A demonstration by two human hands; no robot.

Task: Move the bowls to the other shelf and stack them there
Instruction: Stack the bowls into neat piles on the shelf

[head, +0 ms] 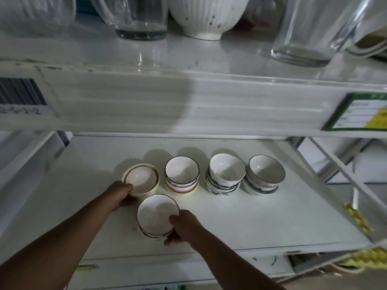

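Note:
Several short stacks of small white bowls stand in a row on the lower white shelf (261, 222). My left hand (121, 194) grips the near rim of the leftmost stack, cream bowls with a brown line (140, 178). My right hand (182, 228) grips the right side of a short stack of dark-rimmed bowls (157, 214) closer to the front edge. Further right stand a dark-rimmed stack (181, 172), a stack with a wavy-edged top bowl (226, 172) and a blue-patterned stack (266, 172).
The upper shelf (188, 59) carries glass tumblers (140, 17), a ribbed white bowl (207, 15) and a tall glass (303, 34). Its front rail bears a barcode label (21, 94) and a green price tag (360, 111). Yellow items (356, 216) lie at the right.

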